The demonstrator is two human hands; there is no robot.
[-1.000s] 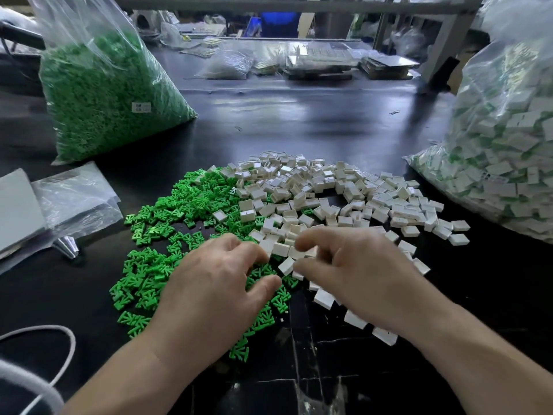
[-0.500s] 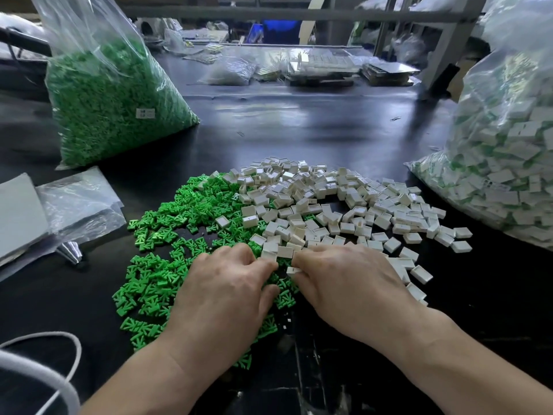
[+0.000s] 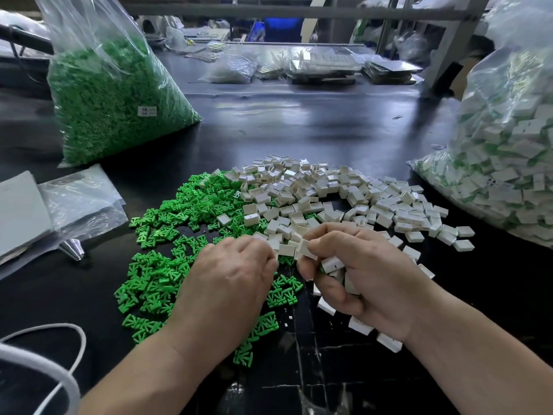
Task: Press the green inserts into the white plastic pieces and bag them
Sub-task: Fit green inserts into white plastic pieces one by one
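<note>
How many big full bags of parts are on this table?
2: a bag of green inserts at the far left, a bag of assembled white pieces at the right. Smaller bags farther back may hold parts too.

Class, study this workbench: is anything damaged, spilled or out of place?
The black table covering looks cracked near the front edge, showing pale lines. One white plastic piece sits astray among the green inserts.

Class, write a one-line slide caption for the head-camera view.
Right hand holding white pieces, left hand beside it, above loose green inserts on a dark table.
</note>
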